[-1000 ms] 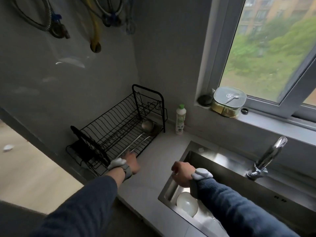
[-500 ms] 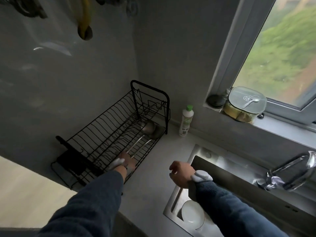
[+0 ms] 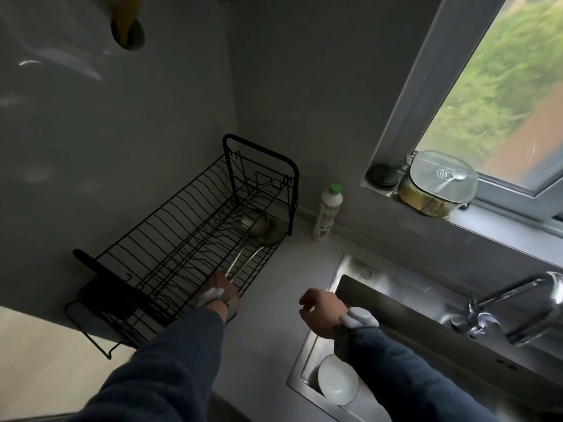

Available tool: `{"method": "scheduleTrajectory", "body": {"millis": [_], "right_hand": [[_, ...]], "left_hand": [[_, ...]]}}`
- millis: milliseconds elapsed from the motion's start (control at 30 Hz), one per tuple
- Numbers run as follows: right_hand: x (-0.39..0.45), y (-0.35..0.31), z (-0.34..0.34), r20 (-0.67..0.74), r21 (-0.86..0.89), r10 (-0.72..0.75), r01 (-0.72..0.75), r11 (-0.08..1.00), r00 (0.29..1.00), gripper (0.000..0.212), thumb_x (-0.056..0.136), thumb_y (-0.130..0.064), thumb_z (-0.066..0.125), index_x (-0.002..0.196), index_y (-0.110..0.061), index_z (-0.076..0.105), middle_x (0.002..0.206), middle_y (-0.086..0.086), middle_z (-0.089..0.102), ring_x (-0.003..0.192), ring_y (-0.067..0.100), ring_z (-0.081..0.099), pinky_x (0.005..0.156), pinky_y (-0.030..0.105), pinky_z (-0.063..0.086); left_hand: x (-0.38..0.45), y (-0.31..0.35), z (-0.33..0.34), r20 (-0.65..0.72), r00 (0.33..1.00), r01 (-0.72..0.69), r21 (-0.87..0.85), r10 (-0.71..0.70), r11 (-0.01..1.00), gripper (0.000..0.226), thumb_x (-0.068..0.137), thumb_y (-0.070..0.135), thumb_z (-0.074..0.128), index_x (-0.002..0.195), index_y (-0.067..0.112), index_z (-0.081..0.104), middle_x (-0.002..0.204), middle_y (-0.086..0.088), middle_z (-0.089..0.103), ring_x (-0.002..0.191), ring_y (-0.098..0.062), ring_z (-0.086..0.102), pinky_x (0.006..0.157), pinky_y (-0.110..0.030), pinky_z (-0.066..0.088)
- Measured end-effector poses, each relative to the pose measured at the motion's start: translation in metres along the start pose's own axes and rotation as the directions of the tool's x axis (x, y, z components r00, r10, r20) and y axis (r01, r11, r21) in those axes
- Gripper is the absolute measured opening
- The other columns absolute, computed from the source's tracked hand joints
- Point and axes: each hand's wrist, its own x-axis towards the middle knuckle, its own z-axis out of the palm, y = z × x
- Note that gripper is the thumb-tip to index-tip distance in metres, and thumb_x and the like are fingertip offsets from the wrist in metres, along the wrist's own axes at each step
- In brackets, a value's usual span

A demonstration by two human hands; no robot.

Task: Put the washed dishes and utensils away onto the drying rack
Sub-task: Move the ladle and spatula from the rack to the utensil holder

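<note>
Worktop [image 3: 274, 300]: grey, running from the corner of the wall to the sink [image 3: 350, 278] set in its right part. A faucet [image 3: 518, 312] stands at the sink's far right edge.

Drying rack [image 3: 182, 248]: black wire, standing on the worktop's left part, its long side against the wall. Its near-left corner appears to overhang the worktop edge; support there cannot be confirmed.

Soap bottle [image 3: 327, 211]: white with green cap, upright at the back of the worktop, just beside the rack's far-right corner.

White bowl [image 3: 338, 383]: in the sink's near-left corner, not yet moved.

Ladle [image 3: 254, 228] and a second long-handled utensil [image 3: 272, 236]: lying along the rack's right side, heads at the far end, handles running towards the near end.

Left hand [image 3: 219, 292]: at the rack's near-right edge, over the handle ends; whether the fingers are closed on them cannot be told. Right hand [image 3: 323, 310]: above the sink's left rim, loosely curled, holding nothing.

Risk, as judged: the thin handles could slip between the wires or roll off the rack's right edge on release, since they lie flat near it. Weight added near the overhanging corner could tip the rack
</note>
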Motion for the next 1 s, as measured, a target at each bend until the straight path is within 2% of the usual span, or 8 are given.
{"method": "scheduleTrajectory", "body": {"millis": [133,233,367,433,533,633,833,1000], "right_hand": [[-0.004,0.004,-0.007,0.000,0.028,0.001,-0.001,1.000,1.000,0.026,0.085,-0.026,0.060,0.110,-0.029,0.069,0.106,-0.010,0.073,0.099,0.013,0.068,0.080,0.024,0.052],[-0.008,0.003,-0.010,-0.013,0.047,-0.002,0.002,0.999,1.000,0.026,0.085,-0.025,0.062,0.109,-0.027,0.070,0.106,-0.009,0.073,0.100,0.014,0.068,0.082,0.025,0.053],[-0.017,0.003,-0.015,-0.018,0.057,-0.016,0.017,0.998,1.000,0.024,0.085,-0.027,0.062,0.108,-0.028,0.070,0.107,-0.008,0.073,0.100,0.014,0.068,0.084,0.027,0.054],[-0.023,0.005,-0.015,-0.015,0.068,-0.029,0.030,0.997,0.999,0.025,0.086,-0.028,0.062,0.111,-0.027,0.069,0.108,-0.007,0.072,0.100,0.013,0.068,0.082,0.025,0.053],[-0.037,0.010,-0.013,-0.042,0.121,-0.023,0.028,0.992,0.999,0.025,0.086,-0.027,0.063,0.109,-0.027,0.071,0.101,-0.010,0.071,0.097,0.012,0.068,0.079,0.022,0.051],[-0.063,0.027,-0.009,-0.098,0.201,0.001,0.019,0.979,0.995,0.023,0.085,-0.031,0.063,0.107,-0.029,0.071,0.096,-0.012,0.072,0.090,0.008,0.068,0.077,0.022,0.051],[-0.117,0.067,0.005,-0.215,0.445,0.017,0.083,0.892,0.977,0.025,0.086,-0.038,0.068,0.109,-0.033,0.058,0.095,-0.013,0.073,0.076,0.005,0.070,0.079,0.035,0.060],[-0.169,0.112,0.001,-0.348,0.298,0.006,0.105,0.949,0.937,0.039,0.088,-0.039,0.063,0.118,-0.033,0.038,0.106,-0.017,0.067,0.071,0.002,0.059,0.075,0.031,0.054]], "left_hand": [[-0.002,-0.005,-0.004,-0.024,0.999,0.028,-0.093,-0.031,0.995,0.013,0.100,0.021,0.054,0.106,0.011,0.059,0.120,-0.015,0.068,0.092,-0.029,0.064,0.088,-0.036,0.053],[-0.014,-0.005,-0.010,-0.103,0.995,-0.007,-0.036,0.003,0.999,0.015,0.097,0.023,0.053,0.109,0.014,0.056,0.108,-0.008,0.068,0.091,-0.029,0.067,0.083,-0.037,0.057],[-0.050,0.002,-0.018,-0.095,0.991,-0.099,-0.044,0.094,0.994,0.004,0.099,0.019,0.051,0.102,0.018,0.051,0.092,-0.002,0.061,0.068,-0.014,0.056,0.055,-0.029,0.043],[-0.065,0.004,-0.020,-0.091,0.990,-0.120,-0.119,0.109,0.986,0.009,0.099,0.024,0.054,0.091,0.020,0.052,0.085,-0.002,0.062,0.063,-0.012,0.054,0.058,-0.033,0.051],[-0.087,0.006,-0.020,0.018,0.968,-0.251,-0.034,0.252,0.967,0.011,0.088,0.029,0.062,0.096,0.024,0.056,0.098,-0.006,0.071,0.084,-0.026,0.068,0.069,-0.026,0.049],[-0.123,0.007,-0.007,0.167,0.917,-0.366,-0.007,0.362,0.931,0.037,0.080,0.039,0.062,0.114,0.024,0.063,0.108,-0.002,0.074,0.103,-0.030,0.070,0.081,-0.029,0.054],[-0.213,0.027,0.006,0.352,0.788,-0.475,-0.173,0.505,0.863,0.024,0.084,0.023,0.066,0.107,0.028,0.063,0.090,0.009,0.070,0.076,-0.010,0.064,0.070,-0.028,0.054],[-0.271,0.061,0.026,0.493,0.697,-0.394,-0.343,0.520,0.853,0.020,0.088,0.022,0.062,0.107,0.026,0.058,0.078,0.000,0.063,0.050,-0.011,0.051,0.046,-0.027,0.044]]}}
